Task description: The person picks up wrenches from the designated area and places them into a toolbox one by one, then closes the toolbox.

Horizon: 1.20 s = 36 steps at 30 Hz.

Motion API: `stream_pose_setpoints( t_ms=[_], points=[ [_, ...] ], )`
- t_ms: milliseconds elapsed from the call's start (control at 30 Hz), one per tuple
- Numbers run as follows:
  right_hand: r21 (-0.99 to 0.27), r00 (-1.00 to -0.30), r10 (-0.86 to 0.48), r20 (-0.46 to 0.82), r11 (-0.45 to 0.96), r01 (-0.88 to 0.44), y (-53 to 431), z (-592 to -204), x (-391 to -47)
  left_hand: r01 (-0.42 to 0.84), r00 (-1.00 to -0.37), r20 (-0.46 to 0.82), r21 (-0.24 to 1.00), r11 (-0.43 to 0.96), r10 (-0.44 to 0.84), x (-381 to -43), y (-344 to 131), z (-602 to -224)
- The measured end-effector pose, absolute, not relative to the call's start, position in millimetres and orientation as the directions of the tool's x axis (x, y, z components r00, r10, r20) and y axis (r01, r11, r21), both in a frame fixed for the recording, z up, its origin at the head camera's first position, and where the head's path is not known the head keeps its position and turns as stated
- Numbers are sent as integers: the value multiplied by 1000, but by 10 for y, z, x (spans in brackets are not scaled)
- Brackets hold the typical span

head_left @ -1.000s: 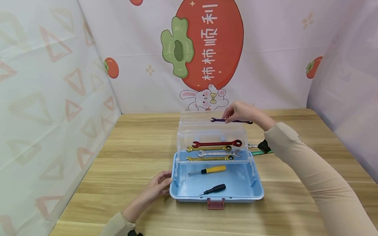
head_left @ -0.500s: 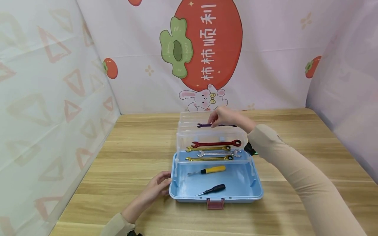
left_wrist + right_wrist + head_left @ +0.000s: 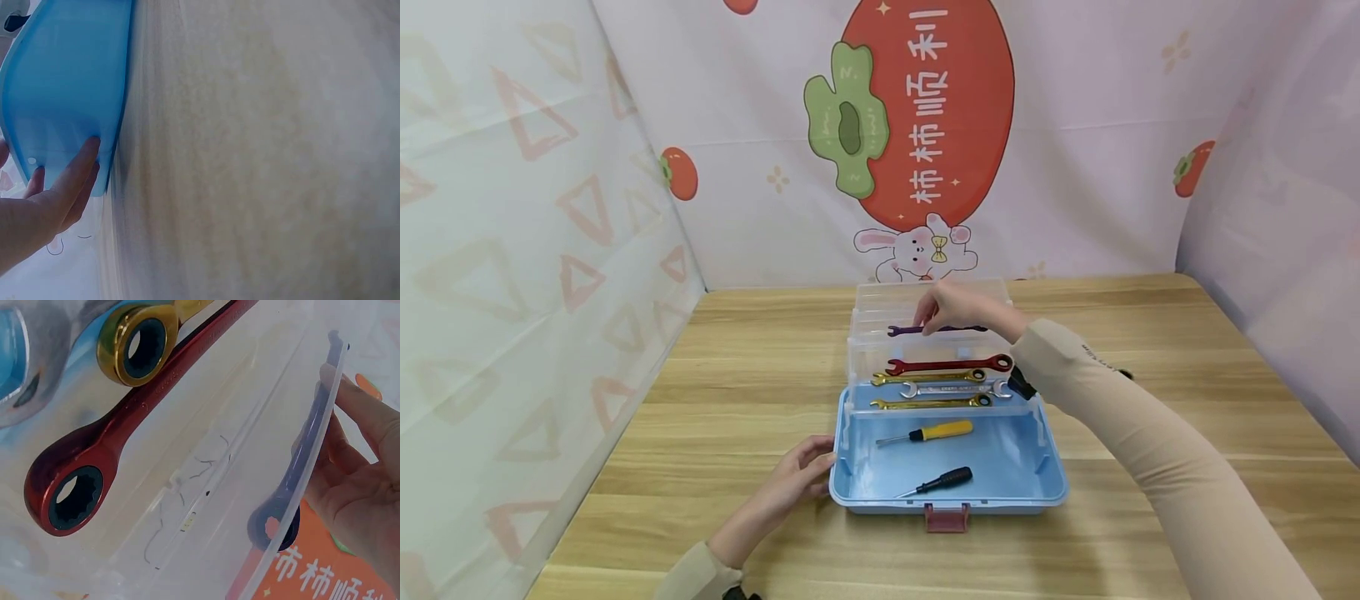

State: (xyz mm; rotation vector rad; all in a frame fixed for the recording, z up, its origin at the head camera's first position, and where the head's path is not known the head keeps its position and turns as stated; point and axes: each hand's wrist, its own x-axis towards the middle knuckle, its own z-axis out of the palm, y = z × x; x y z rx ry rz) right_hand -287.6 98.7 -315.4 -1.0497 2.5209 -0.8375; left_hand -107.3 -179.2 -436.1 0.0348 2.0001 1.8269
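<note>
My right hand (image 3: 953, 307) pinches a purple combination wrench (image 3: 958, 328) over the upper clear trays (image 3: 868, 325) of a blue toolbox. In the right wrist view the wrench's ring end (image 3: 273, 525) shows through clear plastic. My left hand (image 3: 801, 467) rests its fingers against the left wall of the blue toolbox (image 3: 1017, 467); the left wrist view shows its fingertips on the blue side (image 3: 69, 75). In a lower clear tray lie a red wrench (image 3: 951, 365), two gold wrenches and a silver open-ended wrench (image 3: 955, 389).
A yellow-handled screwdriver (image 3: 943, 430) and a black screwdriver (image 3: 951, 478) lie in the toolbox bottom. A pink latch (image 3: 947, 518) hangs at its front. The box stands on a wooden table (image 3: 737, 375) before a printed cloth backdrop (image 3: 760, 100).
My right hand has moved left and down with the purple wrench, over the clear trays. The sleeve now covers the wrenches at the box's right. My left hand has stayed in place.
</note>
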Motion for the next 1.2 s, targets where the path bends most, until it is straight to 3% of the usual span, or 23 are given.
stream_pose_setpoints(
  t_ms=[567, 1200],
  points=[
    [-650, -629, -775, -55, 506, -567, 969, -3227, -2912, -265, -905, -294, 955, 134, 306, -1076, -1794, -4364],
    [-596, -682, -728, -71, 579, -556, 959, -3231, -2868, -253, -908, -281, 959, 128, 311, -1066, -1795, -4372]
  ],
)
